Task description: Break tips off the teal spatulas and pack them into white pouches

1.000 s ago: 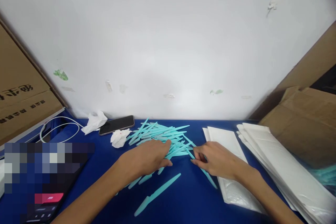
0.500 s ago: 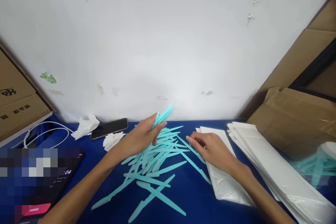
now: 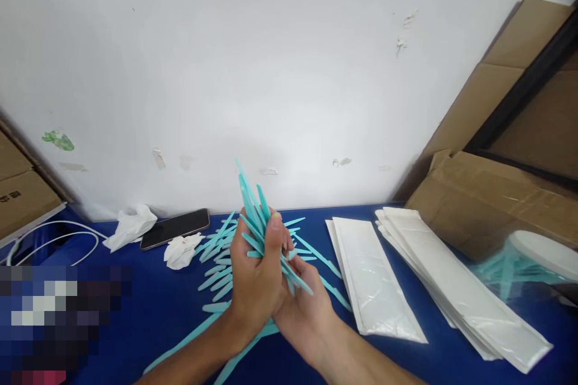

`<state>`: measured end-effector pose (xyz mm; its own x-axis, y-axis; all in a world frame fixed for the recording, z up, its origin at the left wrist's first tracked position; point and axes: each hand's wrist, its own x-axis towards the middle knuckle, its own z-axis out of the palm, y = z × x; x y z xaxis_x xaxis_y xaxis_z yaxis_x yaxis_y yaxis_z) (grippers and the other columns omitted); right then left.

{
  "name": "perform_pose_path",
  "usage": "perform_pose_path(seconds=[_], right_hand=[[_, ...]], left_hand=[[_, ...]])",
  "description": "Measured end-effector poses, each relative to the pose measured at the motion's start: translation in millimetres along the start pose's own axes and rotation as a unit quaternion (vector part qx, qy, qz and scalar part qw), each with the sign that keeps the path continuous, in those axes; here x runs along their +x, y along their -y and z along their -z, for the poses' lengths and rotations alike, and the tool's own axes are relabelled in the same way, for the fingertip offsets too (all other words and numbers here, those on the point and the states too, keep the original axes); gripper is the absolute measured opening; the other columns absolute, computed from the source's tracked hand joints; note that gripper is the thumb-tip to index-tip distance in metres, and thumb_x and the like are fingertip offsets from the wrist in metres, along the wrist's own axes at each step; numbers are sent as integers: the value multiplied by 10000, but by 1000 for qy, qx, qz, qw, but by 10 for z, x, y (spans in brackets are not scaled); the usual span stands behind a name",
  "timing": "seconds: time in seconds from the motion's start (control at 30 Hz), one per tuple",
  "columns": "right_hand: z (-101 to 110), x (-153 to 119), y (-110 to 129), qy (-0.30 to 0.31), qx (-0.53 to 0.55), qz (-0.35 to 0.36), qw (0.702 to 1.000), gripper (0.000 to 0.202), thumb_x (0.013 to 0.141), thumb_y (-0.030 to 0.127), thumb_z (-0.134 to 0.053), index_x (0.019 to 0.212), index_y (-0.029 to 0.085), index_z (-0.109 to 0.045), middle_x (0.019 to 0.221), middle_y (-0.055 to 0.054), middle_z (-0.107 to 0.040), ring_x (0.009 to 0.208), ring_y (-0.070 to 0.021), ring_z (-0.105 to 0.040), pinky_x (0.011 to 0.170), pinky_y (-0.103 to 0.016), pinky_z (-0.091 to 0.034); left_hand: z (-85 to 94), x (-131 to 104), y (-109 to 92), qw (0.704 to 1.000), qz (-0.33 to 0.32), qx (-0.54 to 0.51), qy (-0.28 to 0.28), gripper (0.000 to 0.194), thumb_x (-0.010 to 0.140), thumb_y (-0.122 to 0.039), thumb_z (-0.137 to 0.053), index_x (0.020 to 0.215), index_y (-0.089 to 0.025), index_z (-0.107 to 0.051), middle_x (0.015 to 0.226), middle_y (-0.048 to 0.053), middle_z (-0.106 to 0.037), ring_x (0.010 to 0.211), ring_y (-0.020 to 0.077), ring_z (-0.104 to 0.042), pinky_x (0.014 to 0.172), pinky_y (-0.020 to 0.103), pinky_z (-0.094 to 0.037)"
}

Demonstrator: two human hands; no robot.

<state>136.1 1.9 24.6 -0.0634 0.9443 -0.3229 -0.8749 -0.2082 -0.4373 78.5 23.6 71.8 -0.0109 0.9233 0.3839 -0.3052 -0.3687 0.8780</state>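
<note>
My left hand [image 3: 257, 264] is wrapped round a bundle of turquoise plastic knives [image 3: 253, 207], their tips fanning up and to the left. Pressed against it from below and the right, my right hand [image 3: 304, 298] has its fingers curled round the lower ends of the bundle; its fingertips are partly hidden. Under and behind both hands lies a loose pile of the same turquoise knives [image 3: 219, 280] on the blue table [image 3: 135, 307].
Right of the pile are white padded envelopes [image 3: 377, 280] and a further stack of envelopes [image 3: 451, 277]. A clear container with turquoise pieces [image 3: 510, 264] and cardboard boxes [image 3: 497, 198] stand farther right. Left are a phone [image 3: 176, 228], crumpled tissues [image 3: 183, 251] and a white cable [image 3: 97, 240].
My right hand has moved left from beside the envelopes to meet my left hand. The knives in my left hand now point up and left instead of right. The view has shifted slightly right.
</note>
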Motion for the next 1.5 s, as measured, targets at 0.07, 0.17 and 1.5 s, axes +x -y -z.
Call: perform_pose_path(seconds=[0.07,0.17,1.5], right_hand=[[-32,-11,33,-18,30,7,999,130,833,279,-563,790,219,-670,751,-8,-708,695,-172,-646,725,-300,-522],[-25,-18,41,-65,60,-8,996,163,867,292,-535,810,226,-674,717,-3,-691,639,-163,-621,659,-281,-511],[406,-267,675,-16,-254,133,958,256,877,385,-600,1095,267,-664,1100,-15,-690,1109,-200,-607,1018,-347,-421]], left_hand=[[-30,-86,92,998,57,-11,-3,193,924,-381,-626,887,-213,-540,662,-61,-534,590,93,-560,564,207,-507],[-49,-140,161,991,134,-19,-8,227,890,-411,-667,903,-216,-551,639,-67,-524,589,100,-565,560,207,-512],[152,114,369,891,422,-122,114,316,862,-370,-712,1107,-184,-641,666,-57,-521,543,80,-540,477,177,-464]])
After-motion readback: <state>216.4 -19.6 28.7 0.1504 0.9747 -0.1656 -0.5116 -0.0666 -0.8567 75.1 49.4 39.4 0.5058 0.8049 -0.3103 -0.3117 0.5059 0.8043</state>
